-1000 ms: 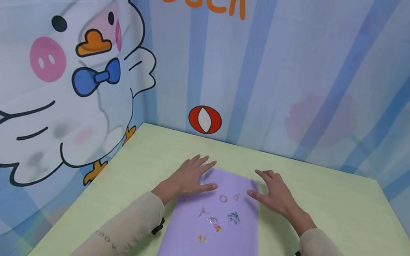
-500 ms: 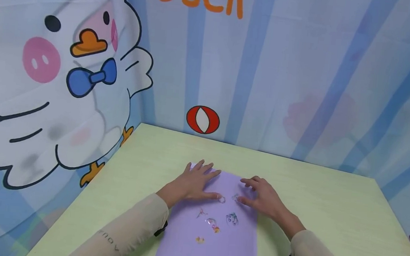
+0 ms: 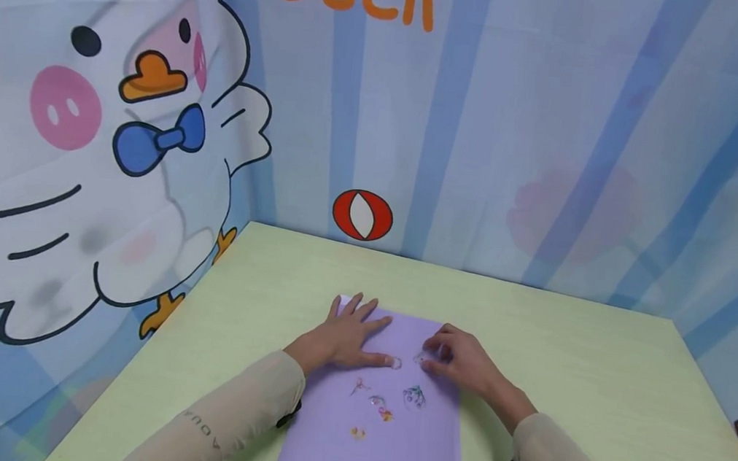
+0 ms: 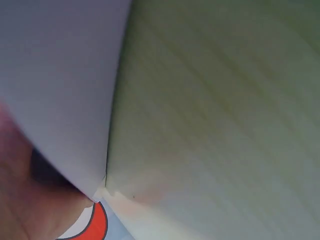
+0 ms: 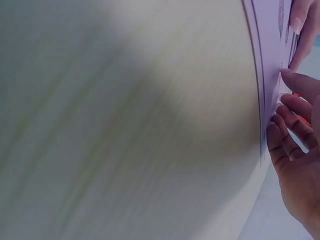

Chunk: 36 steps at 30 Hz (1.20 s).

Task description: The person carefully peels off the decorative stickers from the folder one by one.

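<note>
A purple folder [image 3: 382,459] with layered edges lies on the table in the head view. On it are several small, shiny, see-through stickers, among them a ring-shaped one [image 3: 397,363] and a greenish one [image 3: 415,397]. My left hand [image 3: 344,344] rests spread over the folder's upper left, its thumb tip at the ring-shaped sticker. With curled fingers, my right hand [image 3: 463,359] comes over the right edge, thumb and forefinger right at a small pale sticker [image 3: 420,357]. I cannot tell whether they pinch it. The right wrist view shows that thumb [image 5: 295,82] close to the folder.
The pale green table [image 3: 568,365] extends around the folder on both sides. Behind it stands a light-blue striped cloth backdrop [image 3: 497,124] with a printed duck [image 3: 139,225] and a red-and-white ball [image 3: 362,215].
Both hands have come down and inward onto the folder. The right hand has moved left and curled its fingers at the pale sticker; the left thumb has come to the ring-shaped one.
</note>
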### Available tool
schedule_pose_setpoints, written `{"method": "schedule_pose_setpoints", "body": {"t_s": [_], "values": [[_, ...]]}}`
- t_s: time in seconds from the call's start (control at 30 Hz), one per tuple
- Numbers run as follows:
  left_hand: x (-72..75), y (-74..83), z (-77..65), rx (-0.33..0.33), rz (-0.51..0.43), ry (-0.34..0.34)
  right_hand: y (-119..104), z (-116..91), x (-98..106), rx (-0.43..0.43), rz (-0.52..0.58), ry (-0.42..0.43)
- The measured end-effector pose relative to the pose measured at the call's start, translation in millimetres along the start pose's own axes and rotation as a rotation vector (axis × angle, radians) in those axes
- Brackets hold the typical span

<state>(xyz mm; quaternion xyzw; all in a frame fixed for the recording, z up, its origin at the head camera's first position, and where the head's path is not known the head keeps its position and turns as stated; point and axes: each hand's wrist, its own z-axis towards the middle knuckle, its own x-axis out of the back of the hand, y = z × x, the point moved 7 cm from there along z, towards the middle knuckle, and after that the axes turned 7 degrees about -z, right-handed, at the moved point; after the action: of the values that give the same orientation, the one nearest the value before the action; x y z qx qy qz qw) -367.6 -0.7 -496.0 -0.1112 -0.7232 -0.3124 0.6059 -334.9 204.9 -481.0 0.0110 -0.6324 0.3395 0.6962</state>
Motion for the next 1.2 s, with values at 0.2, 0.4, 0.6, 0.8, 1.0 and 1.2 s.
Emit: {"method": "schedule_pose_setpoints", "body": {"t_s": [0.2, 0.4, 0.6, 0.8, 1.0, 1.2], "values": [[-5.6, 1.7, 1.8, 0.008, 0.066, -0.004, 1.4, 1.5, -5.1, -0.009, -0.025, -0.005], [-5.0, 4.2, 0.2, 0.002, 0.095, -0.001, -0.1, 1.3, -4.9, -0.004, -0.028, 0.006], [-6.9, 3.6, 1.0, 0.013, 0.116, -0.003, 1.9, 0.8, -7.9, -0.008, -0.023, 0.000], [-7.2, 3.4, 0.8, 0.022, 0.115, -0.009, 3.9, 1.6, -8.7, -0.030, 0.006, 0.007], [-8.7, 2.2, 1.8, 0.026, 0.119, -0.006, 5.5, 1.3, -9.3, -0.070, 0.051, -0.001], [-8.3, 2.6, 1.5, 0.023, 0.124, -0.008, 6.6, 0.2, -9.7, -0.092, 0.060, -0.008]]}}
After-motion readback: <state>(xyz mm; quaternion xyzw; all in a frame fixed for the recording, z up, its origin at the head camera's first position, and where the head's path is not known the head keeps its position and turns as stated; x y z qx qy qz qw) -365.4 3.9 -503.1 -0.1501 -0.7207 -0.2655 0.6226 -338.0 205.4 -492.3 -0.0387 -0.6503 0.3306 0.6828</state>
